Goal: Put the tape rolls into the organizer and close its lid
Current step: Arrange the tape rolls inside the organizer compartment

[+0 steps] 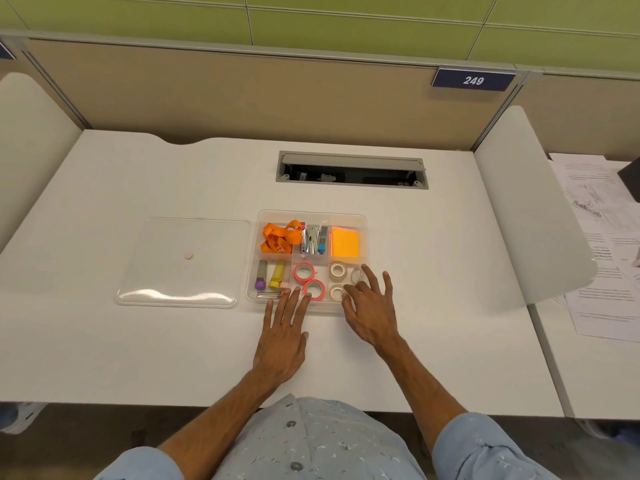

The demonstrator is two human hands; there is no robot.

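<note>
A clear plastic organizer (363, 220) sits in the middle of the white desk. Two pink tape rolls (304, 271) (314, 289) lie in its front middle compartment. Pale beige tape rolls (338, 271) (336, 292) and a clear roll (356, 274) lie in the front right compartment. The clear lid (183, 261) lies flat on the desk to the left of the organizer, apart from it. My left hand (282, 337) rests flat, fingertips at the organizer's front edge beside a pink roll. My right hand (372, 306) hovers over the front right compartment with fingers spread, holding nothing.
The organizer also holds an orange lanyard (280, 235), a stapler (313, 239), orange sticky notes (344, 242) and markers (277, 275). A cable slot (351, 168) opens behind it. Beige partitions (242, 95) ring the desk. Papers (602, 244) lie on the neighbouring desk to the right.
</note>
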